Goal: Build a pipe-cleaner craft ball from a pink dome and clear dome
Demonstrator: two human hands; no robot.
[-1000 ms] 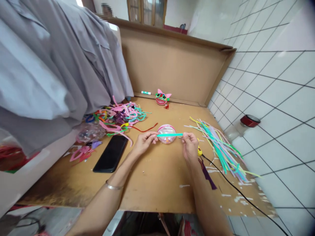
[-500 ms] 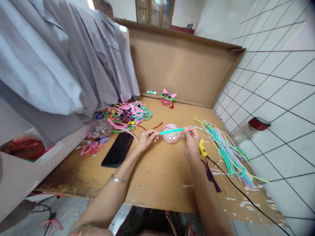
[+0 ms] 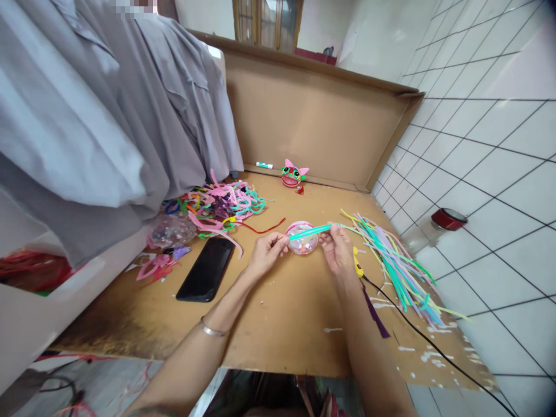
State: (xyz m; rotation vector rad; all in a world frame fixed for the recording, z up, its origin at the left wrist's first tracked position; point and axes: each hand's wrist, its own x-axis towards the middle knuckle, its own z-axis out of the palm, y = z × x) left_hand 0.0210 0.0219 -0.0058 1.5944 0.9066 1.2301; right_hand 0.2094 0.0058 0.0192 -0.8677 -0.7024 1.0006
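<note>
My left hand [image 3: 267, 253] pinches one end of a doubled teal pipe cleaner [image 3: 310, 231]. At the other end, my right hand [image 3: 339, 246] grips it between thumb and fingertips, with the palm turned partly inward. The pipe cleaner is stretched almost level between them, its right end slightly higher. Below it on the table stands a clear round plastic container [image 3: 303, 249] with a pink rim and small bits inside. Just beside my right hand lies a yellow tool [image 3: 358, 265] with a black cord, partly hidden by that hand.
Pastel pipe cleaners [image 3: 397, 260] spread on the right. A black phone [image 3: 206, 269] and a tangled heap of pipe cleaners [image 3: 237, 200] are at left. Toward the back sit a pink-eared animal-face ornament [image 3: 293, 174] and a marker [image 3: 264, 165]. Grey cloth [image 3: 174, 98] hangs on the left; a red-lidded jar [image 3: 438, 226] stands right.
The pipe cleaner has tilted up toward the right, and its two strands show more apart. My right hand has turned so more of its palm shows. The view has shifted slightly.
</note>
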